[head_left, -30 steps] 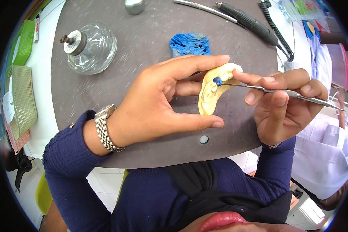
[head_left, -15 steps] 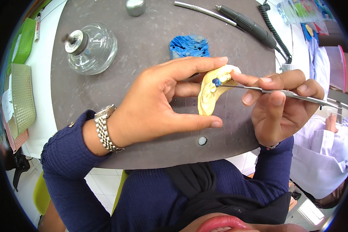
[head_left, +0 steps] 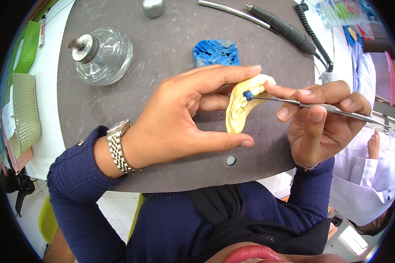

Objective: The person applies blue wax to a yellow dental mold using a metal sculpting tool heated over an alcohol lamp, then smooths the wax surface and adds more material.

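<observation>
Between the thumb and fingers of my left hand (head_left: 175, 114) is a pale yellow dental cast (head_left: 237, 116), its row of teeth turned to the right. One tooth on it carries dark blue wax (head_left: 248, 95). My right hand (head_left: 322, 118) grips a thin metal wax carver (head_left: 333, 109) like a pen. The carver's tip touches or nearly touches the blue wax; which of the two I cannot tell. My right index fingertip rests against the edge of the cast. Just beyond my left fingers lies a crumpled-looking block of blue wax (head_left: 216, 52).
A glass spirit lamp (head_left: 105, 55) stands at the left of the grey board (head_left: 162, 48). At the back are a metal cap (head_left: 153, 8) and a dark handpiece (head_left: 285, 30) with a coiled cord. Baskets (head_left: 25, 111) line the left edge. A person in a white coat (head_left: 364, 179) sits at right.
Both hands, with the cast and carver, have shifted very slightly to the right in the picture. The grips look the same.
</observation>
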`<state>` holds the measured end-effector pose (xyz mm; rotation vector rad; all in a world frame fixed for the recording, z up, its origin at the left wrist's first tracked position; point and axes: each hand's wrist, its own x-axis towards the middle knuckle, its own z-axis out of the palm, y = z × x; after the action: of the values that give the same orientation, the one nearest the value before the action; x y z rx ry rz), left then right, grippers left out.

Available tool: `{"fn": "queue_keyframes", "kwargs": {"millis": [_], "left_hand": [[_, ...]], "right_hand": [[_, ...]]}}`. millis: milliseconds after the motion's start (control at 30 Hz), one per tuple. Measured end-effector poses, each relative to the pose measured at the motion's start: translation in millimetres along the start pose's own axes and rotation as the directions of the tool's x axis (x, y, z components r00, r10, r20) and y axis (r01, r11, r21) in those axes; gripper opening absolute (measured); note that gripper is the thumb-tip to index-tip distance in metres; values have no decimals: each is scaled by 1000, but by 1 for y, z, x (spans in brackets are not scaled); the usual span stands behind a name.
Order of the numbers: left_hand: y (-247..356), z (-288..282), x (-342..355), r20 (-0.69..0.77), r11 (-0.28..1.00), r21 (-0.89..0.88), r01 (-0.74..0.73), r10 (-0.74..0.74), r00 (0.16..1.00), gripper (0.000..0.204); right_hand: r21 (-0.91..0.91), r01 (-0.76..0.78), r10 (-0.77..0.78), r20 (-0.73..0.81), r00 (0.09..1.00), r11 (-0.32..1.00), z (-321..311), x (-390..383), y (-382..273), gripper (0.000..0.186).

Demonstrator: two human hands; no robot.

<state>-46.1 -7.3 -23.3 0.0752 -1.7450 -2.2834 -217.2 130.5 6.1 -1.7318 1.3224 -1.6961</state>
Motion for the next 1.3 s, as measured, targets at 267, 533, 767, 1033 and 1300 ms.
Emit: {"fn": "queue_keyframes", "kwargs": {"millis": [267, 533, 767, 1033, 1300], "left_hand": [[-2, 0, -1, -1, 1000, 14, -9, 9, 1000, 79], [-1, 0, -1, -1, 1000, 21, -13, 13, 1000, 79], [-1, 0, -1, -4, 1000, 23, -14, 14, 1000, 80], [-3, -1, 0, 0, 999, 32, -34, 34, 999, 80], [-2, 0, -1, 6, 999, 36, -17, 17, 1000, 79]], "right_hand": [[1, 14, -14, 26, 1000, 1000, -1, 0, 1, 28], [31, 29, -31, 54, 998, 999, -4, 1, 2, 28], [9, 6, -7, 58, 998, 1000, -4, 1, 0, 27], [-2, 6, -6, 61, 998, 1000, -4, 1, 0, 26], [4, 3, -3, 42, 999, 1000, -1, 0, 0, 27]]}}
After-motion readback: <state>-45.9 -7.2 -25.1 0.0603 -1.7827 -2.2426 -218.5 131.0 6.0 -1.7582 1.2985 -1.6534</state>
